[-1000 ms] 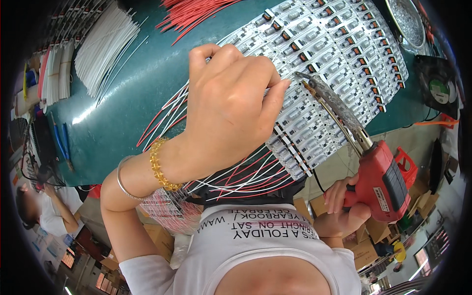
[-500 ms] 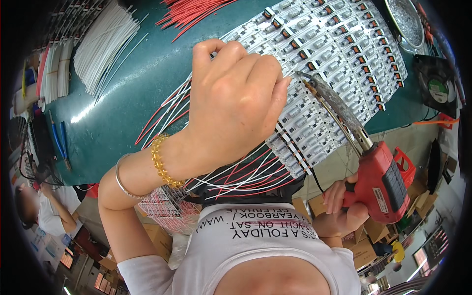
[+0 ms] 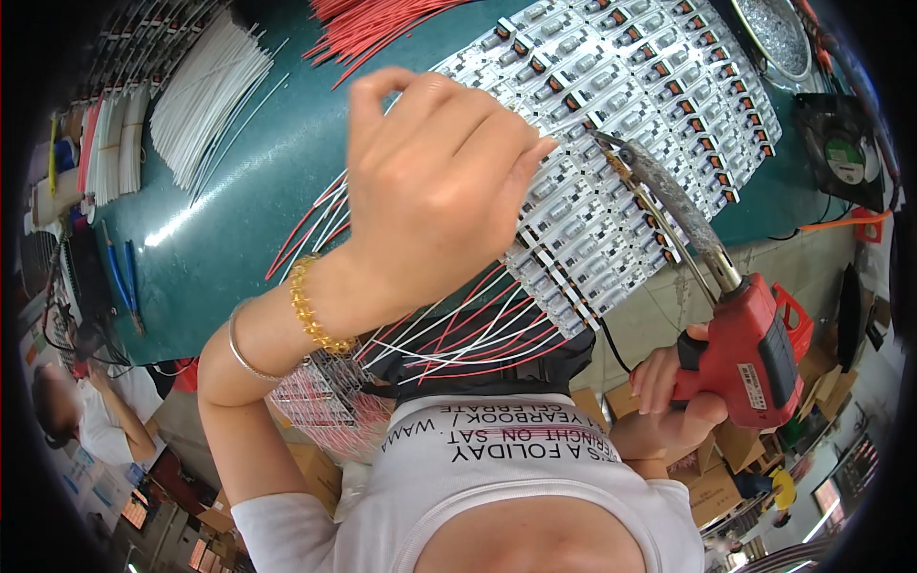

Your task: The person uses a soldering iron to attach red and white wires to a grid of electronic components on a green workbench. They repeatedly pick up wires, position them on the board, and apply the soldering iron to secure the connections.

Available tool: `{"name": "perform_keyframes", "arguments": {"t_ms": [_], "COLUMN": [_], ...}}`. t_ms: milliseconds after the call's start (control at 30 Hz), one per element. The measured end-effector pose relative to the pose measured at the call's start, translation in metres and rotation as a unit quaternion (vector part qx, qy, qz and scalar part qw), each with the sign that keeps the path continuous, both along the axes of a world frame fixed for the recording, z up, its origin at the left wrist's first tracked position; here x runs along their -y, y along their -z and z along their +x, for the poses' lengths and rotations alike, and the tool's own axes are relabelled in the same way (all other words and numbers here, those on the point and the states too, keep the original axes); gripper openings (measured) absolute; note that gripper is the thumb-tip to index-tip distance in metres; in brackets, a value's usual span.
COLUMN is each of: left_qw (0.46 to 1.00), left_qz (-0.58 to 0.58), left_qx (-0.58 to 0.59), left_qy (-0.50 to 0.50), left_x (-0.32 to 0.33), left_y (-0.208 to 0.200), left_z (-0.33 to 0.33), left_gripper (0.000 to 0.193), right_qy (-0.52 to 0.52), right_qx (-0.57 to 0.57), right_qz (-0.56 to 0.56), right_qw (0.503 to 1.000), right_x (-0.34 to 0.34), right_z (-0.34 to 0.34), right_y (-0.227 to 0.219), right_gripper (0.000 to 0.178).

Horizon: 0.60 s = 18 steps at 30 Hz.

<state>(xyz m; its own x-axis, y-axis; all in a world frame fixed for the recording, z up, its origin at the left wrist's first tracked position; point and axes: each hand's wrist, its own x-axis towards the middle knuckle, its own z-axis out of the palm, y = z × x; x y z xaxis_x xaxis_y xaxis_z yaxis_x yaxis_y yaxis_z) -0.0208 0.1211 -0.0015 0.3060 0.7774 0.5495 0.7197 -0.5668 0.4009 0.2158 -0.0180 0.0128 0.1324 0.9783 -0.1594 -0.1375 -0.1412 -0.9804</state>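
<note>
My left hand [image 3: 435, 177] is closed in a pinch above the left part of a sheet of small white circuit boards [image 3: 621, 86]. A thin pale wire seems to come out at its fingertips, mostly hidden by the hand. My right hand [image 3: 673, 387] grips the handle of a red soldering gun [image 3: 750, 353]. The gun's dark bent tip, with a thin metal tube alongside, lies over the boards just right of my left fingertips. Red and white wires [image 3: 478, 334] trail from the boards' near left edge, passing under my left hand and wrist.
White wires [image 3: 210, 105] and red wires [image 3: 382, 29] lie in bundles on the green table [image 3: 172, 277]. Blue-handled pliers [image 3: 122, 277] are at the left. A bowl [image 3: 774, 38] and a black fan [image 3: 841, 153] stand at the right. Another person [image 3: 105, 411] sits at far left.
My left hand has moved slightly left, staying closed. The soldering gun has shifted a little to the right, and its tip is farther from my left fingertips.
</note>
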Motion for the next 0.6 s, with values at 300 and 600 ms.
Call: {"name": "perform_keyframes", "arguments": {"t_ms": [300,600], "left_qw": [0.996,0.999], "left_qz": [-0.081,-0.051], "left_qx": [0.027,0.004], "left_qy": [0.008,0.007], "left_x": [0.011,0.011], "left_y": [0.0,0.004], "left_z": [0.009,0.01], "left_gripper": [0.016,0.019], "right_qy": [0.003,0.035], "right_qx": [-0.006,0.032], "right_qz": [-0.002,-0.048], "right_qw": [1.0,0.998], "right_x": [0.012,0.008], "right_z": [0.007,-0.004], "right_y": [0.005,0.003], "right_gripper": [0.091,0.076]}}
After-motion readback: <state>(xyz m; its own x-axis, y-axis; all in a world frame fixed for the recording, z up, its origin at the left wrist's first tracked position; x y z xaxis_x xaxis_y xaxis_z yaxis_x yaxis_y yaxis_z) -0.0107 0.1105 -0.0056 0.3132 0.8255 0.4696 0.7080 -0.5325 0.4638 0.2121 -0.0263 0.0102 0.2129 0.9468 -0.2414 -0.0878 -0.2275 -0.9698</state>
